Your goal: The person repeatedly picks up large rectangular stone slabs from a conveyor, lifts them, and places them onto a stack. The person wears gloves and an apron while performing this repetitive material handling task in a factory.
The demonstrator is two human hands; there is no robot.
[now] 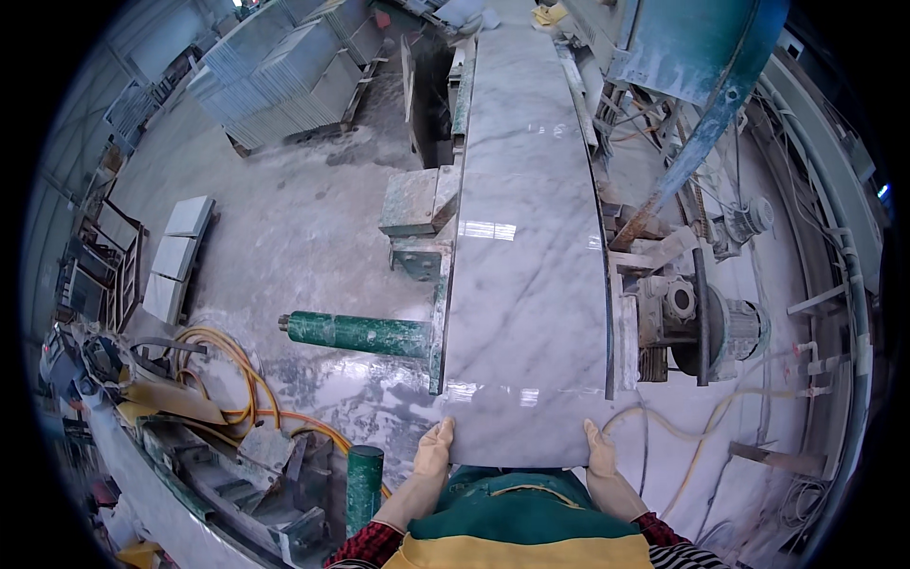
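A polished grey-white marble slab (517, 427) juts out over the near end of a long conveyor, close against my green and yellow apron (517, 503). My left hand (434, 448) grips its left edge near the front corner. On the opposite edge, my right hand (599, 449) is closed in the same way. Both hands look pale, perhaps gloved. Further along the conveyor lies more glossy marble (526, 247) with grey veins, reflecting the lights above. The fingers under the slab are hidden.
An electric motor (735, 332) sits right of the conveyor. Leftward, a green roller (355, 334) sticks out, and a green post (364, 488) stands nearby. Orange hoses (248, 379) coil on the floor. Stacked slabs (294, 85) stand at the far left; a slanted beam (678, 175) crosses at right.
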